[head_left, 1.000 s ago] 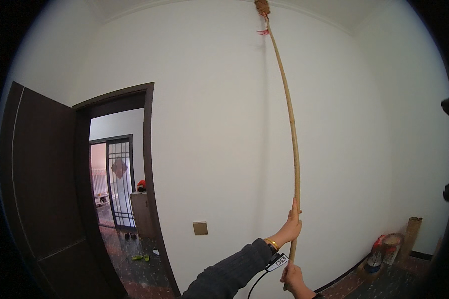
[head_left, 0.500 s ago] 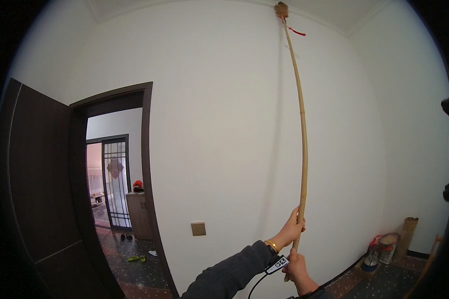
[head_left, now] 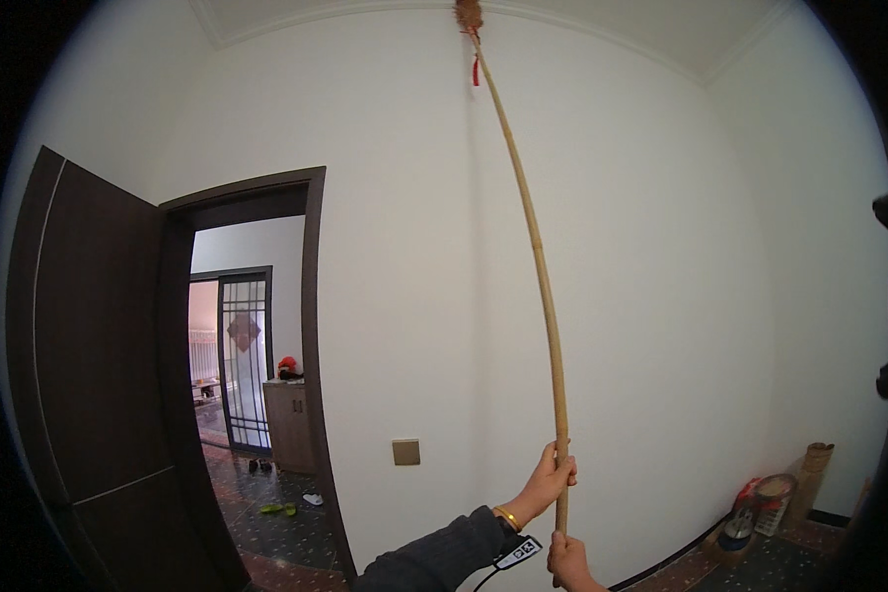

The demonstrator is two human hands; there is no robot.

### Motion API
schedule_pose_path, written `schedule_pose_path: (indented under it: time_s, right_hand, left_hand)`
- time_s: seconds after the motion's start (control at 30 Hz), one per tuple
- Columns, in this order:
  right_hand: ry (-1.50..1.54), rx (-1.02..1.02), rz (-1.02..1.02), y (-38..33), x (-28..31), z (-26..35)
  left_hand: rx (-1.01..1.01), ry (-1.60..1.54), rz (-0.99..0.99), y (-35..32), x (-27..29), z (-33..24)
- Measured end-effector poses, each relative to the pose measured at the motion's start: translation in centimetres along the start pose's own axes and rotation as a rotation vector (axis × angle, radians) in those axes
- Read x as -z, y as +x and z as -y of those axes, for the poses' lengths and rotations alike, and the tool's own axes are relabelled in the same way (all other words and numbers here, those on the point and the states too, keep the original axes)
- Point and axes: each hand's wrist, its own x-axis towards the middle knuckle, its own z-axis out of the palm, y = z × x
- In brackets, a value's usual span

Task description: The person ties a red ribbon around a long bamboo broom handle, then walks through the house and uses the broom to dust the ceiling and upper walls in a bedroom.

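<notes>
A long bamboo-handled duster (head_left: 545,286) rises almost upright in front of the white wall. Its bushy brown head (head_left: 470,15) is at the top edge, up by the ceiling moulding, and a red ribbon (head_left: 476,71) dangles just under it. My left hand (head_left: 546,483), with a gold bangle at the wrist, is closed round the lower part of the pole. Below it, my right hand (head_left: 570,562) grips the pole near its bottom end. The pole leans to the left toward the top.
On the left a dark door (head_left: 99,326) stands open beside its frame (head_left: 314,326). Through the doorway are a cabinet (head_left: 288,429) and green slippers (head_left: 277,509). A square switch plate (head_left: 406,452) is on the wall. At the lower right stand a bucket (head_left: 776,490) and a brown roll (head_left: 811,474).
The duster's head has swung left along the top of the wall, and the pole tilts further left. Both hands have shifted left and slightly down. The ribbon now hangs straighter.
</notes>
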Motion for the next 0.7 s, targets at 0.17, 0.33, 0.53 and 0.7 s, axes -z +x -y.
schedule_pose_path:
  time_s: [0.17, 0.33, 0.53, 0.7]
  right_hand:
    - [-0.09, 0.164, -0.065, -1.9, -1.6, -2.9]
    - [-0.202, 0.152, -0.003, -1.5, -0.7, -7.1]
    - [-0.15, 0.101, 0.074, -5.2, 0.0, -14.6]
    - [-0.12, -0.075, -0.112, -6.9, -0.8, -20.2]
  left_hand:
    - [-0.033, 0.009, -0.014, -1.0, 1.9, 0.9]
    - [-0.003, 0.192, -0.104, -2.1, 2.2, 3.1]
    - [-0.208, 0.36, -0.32, -1.4, 3.2, 2.5]
    - [-0.182, 0.249, -0.233, -1.4, 2.6, 3.0]
